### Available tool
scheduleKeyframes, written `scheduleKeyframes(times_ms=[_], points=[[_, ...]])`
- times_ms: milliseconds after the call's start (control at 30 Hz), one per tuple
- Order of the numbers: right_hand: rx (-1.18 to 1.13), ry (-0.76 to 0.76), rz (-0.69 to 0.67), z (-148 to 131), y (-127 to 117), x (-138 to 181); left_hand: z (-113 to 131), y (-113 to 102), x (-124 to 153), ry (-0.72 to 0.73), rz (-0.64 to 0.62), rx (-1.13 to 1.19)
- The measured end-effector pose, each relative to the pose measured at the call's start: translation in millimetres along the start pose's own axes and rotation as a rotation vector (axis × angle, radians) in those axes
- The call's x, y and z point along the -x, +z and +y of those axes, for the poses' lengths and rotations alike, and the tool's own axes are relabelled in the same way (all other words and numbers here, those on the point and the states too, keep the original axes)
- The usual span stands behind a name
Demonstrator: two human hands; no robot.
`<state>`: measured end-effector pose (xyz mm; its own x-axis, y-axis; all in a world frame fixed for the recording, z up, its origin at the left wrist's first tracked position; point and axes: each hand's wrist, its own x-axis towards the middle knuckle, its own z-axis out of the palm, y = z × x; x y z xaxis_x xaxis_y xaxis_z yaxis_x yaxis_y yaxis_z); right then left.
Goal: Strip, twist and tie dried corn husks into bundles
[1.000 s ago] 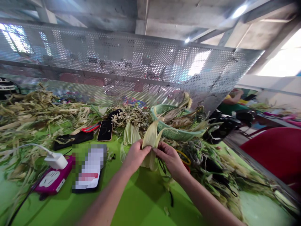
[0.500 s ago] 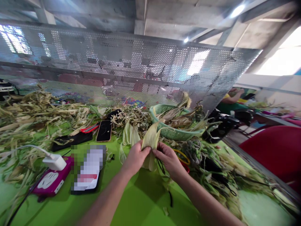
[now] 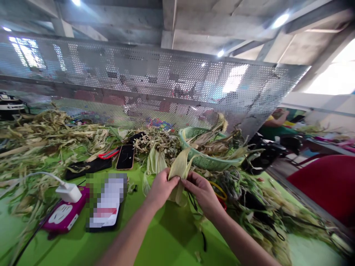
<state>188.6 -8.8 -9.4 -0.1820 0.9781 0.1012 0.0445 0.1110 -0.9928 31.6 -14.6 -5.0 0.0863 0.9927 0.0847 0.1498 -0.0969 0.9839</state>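
Bright daylight, window glare, edge blur

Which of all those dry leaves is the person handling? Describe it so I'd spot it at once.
On the green table, find the mint-green basket toward the far side. Just in front of it the left hand and right hand meet on one pale yellowish husk. Unlike the strips lying flat around it, it stands upright, pinched by both hands.
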Motion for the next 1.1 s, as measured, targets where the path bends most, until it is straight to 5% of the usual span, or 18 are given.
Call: scheduleKeyframes(times_ms=[800, 1100], points=[[-0.096, 0.005, -0.118, -2, -3, -1, 2, 3, 4, -0.02, -0.039, 0.139], [-0.124, 0.012, -0.14, -6, 0, 1, 9, 3, 8, -0.011, 0.001, 0.012]])
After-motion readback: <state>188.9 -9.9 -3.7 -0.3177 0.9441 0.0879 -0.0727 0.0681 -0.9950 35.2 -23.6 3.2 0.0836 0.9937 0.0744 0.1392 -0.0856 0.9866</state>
